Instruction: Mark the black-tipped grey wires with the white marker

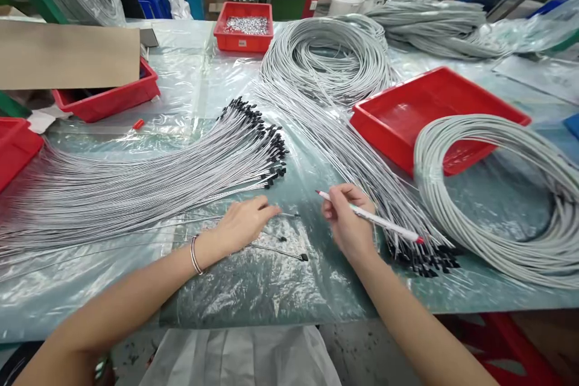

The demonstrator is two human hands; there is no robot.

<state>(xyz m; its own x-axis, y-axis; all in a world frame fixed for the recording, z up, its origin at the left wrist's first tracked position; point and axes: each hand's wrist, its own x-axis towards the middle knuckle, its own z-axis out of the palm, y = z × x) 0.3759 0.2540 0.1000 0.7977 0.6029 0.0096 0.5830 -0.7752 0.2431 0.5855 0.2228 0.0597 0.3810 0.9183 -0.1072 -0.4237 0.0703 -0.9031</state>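
My right hand (353, 226) grips a white marker pen (391, 227) with a red tip, which points left, and a red end. My left hand (244, 223) rests low over the table, its fingers closed on a thin grey cable (289, 215) that sticks out past the fingertips. Two more loose cables with black ends (303, 257) lie just below that hand. Beyond it spreads a wide bundle of grey cables (158, 184), their black ends fanned out at its right side. Under and behind my right hand runs another cable bundle (335, 142), whose black ends lie near the table's front edge.
At the right, a cable coil (434, 175) leans over a red tray (470, 93). Another large coil (325, 54) lies at the back beside a red bin (243, 42) of small metal parts. Cardboard (67, 54) covers a red bin at the left. A small red cap (138, 124) lies nearby.
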